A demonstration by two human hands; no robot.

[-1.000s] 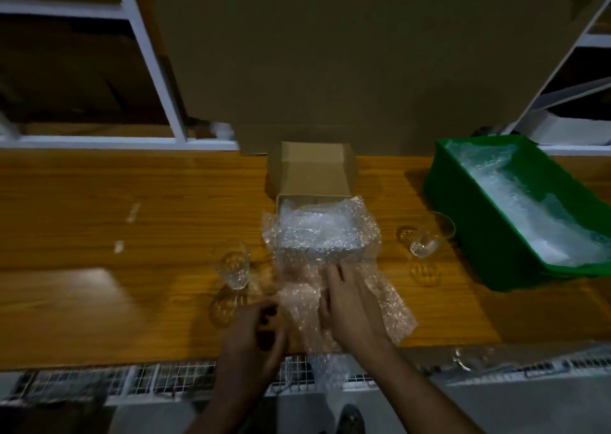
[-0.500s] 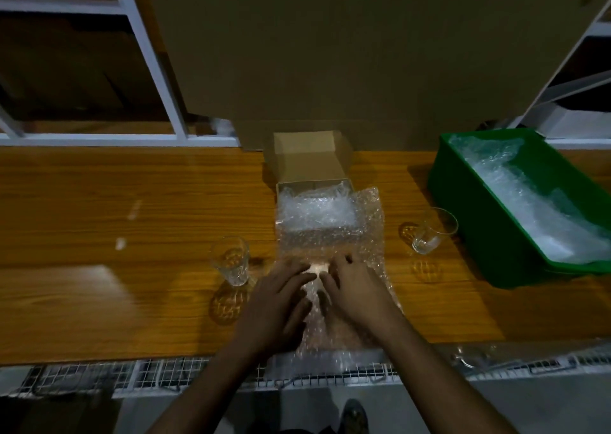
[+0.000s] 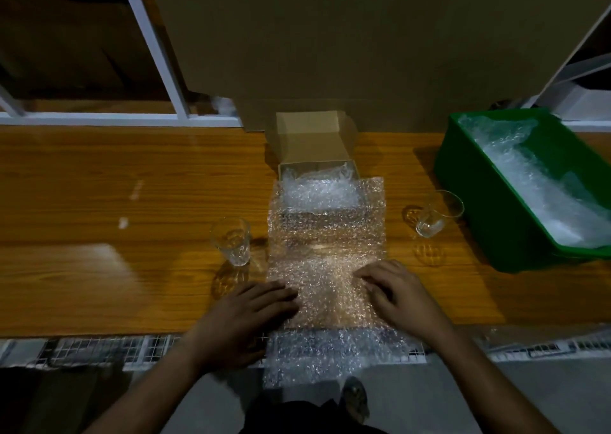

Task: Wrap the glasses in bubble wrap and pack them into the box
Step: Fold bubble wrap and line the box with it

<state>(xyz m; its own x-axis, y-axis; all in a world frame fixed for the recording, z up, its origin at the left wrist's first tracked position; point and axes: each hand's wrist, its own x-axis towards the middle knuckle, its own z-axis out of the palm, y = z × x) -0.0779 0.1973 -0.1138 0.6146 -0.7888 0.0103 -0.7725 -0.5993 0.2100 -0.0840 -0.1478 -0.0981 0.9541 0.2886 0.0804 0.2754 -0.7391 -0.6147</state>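
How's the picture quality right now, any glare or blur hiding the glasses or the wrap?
Head view: dim overall, with wide-angle bending at the edges. Glare sits on the bubble wrap sheet between the left hand and right hand. Both glasses, the left glass and right glass, stay readable.

A wooden tabletop (image 3: 99, 202) runs across the view, with a pale glare patch and a few small white marks on its left part. Behind it stands a white shelf frame (image 3: 148, 46) at the left and a large cardboard sheet (image 3: 330, 43) upright in the middle. A wire grid (image 3: 99, 351) runs along the tabletop's near edge, and below it a shoe (image 3: 355, 397) shows on the grey floor (image 3: 529, 397).
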